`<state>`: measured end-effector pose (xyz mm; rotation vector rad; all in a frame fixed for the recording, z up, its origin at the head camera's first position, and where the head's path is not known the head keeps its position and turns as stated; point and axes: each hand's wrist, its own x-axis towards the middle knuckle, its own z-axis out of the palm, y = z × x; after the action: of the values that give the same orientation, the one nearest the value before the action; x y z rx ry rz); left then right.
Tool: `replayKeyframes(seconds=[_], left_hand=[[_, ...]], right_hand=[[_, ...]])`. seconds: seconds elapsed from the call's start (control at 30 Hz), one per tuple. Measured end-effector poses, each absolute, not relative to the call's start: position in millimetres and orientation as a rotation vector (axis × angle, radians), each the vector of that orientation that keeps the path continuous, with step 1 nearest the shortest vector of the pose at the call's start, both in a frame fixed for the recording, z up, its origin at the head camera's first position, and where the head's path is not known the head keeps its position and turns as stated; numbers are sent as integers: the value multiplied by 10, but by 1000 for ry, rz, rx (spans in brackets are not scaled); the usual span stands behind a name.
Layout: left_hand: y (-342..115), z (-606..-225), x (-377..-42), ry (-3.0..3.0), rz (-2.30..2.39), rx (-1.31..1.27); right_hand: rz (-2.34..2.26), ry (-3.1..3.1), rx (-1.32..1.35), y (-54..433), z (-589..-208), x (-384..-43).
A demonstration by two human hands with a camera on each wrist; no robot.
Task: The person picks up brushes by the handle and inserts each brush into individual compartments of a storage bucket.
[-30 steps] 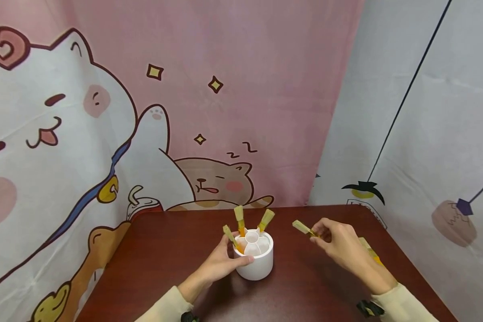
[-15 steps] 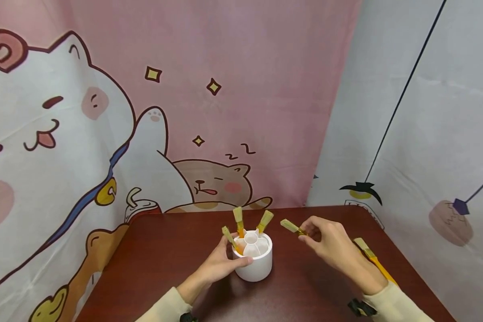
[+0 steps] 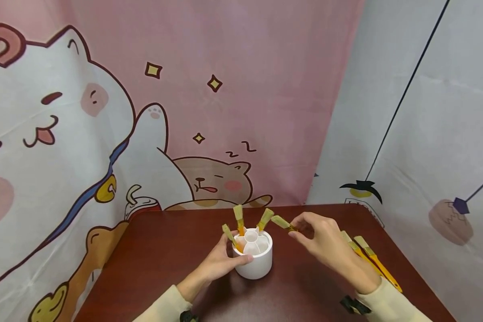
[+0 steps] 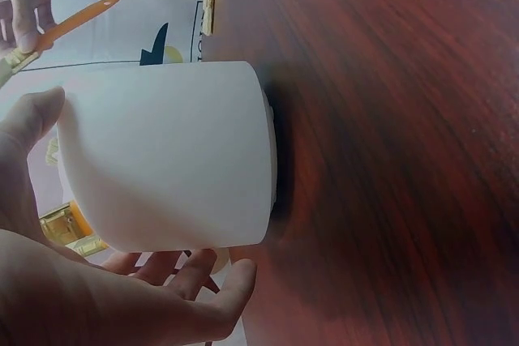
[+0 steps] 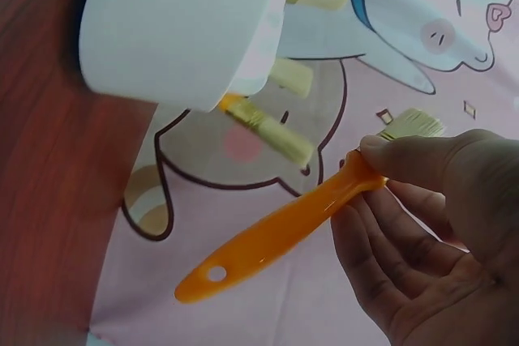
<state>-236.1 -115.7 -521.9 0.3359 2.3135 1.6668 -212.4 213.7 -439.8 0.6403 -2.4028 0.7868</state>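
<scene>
A white round brush holder (image 3: 261,268) with several compartments stands upright on the table. My left hand (image 3: 215,268) grips its left side, thumb at the front rim and fingers round the far side. Three paintbrushes stand bristles up in it: one at the left (image 3: 228,232), one at the back (image 3: 239,213) and one at the back right (image 3: 266,217). To the right of the holder, my right hand (image 3: 322,237) pinches another paintbrush (image 5: 280,237) near its ferrule. Its orange handle points down toward the table in the right wrist view, apart from the holder.
Two more yellow-handled paintbrushes lie side by side at the table's right, a nearer one (image 3: 375,255) and another (image 3: 348,239) partly behind my right forearm. A dark red wooden table (image 3: 165,250) meets a printed cartoon curtain (image 3: 265,112) at the back and sides.
My right hand has moved left with its paintbrush, closer to the holder. The brushes lying at the right have come into fuller view. My left hand stays on the holder.
</scene>
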Motion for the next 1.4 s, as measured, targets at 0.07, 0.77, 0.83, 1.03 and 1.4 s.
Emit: replayKeyframes(seconds=[0.07,0.77,0.83,1.03,1.4], left_hand=[[-1156,-5216,-2366,2319,1664,341],[-1147,-5195,-2372,2303,1660,327],[-1150,-5200,-2373,2303,1656,321],[-1151,-5208,-2362,2318,1638,316],[-1158,-5222,-2382,2287,1672,347]], right_hand=[[804,-2372,677,2100,-4382,-2120],[915,-2159,961,1592,-4216,-2091],[929,-2153,979,1553,-4220,-2097],[1003,-2147,1032,1456,-4224,-2100],[1062,-2125,1105,1277,-4228,-2114]])
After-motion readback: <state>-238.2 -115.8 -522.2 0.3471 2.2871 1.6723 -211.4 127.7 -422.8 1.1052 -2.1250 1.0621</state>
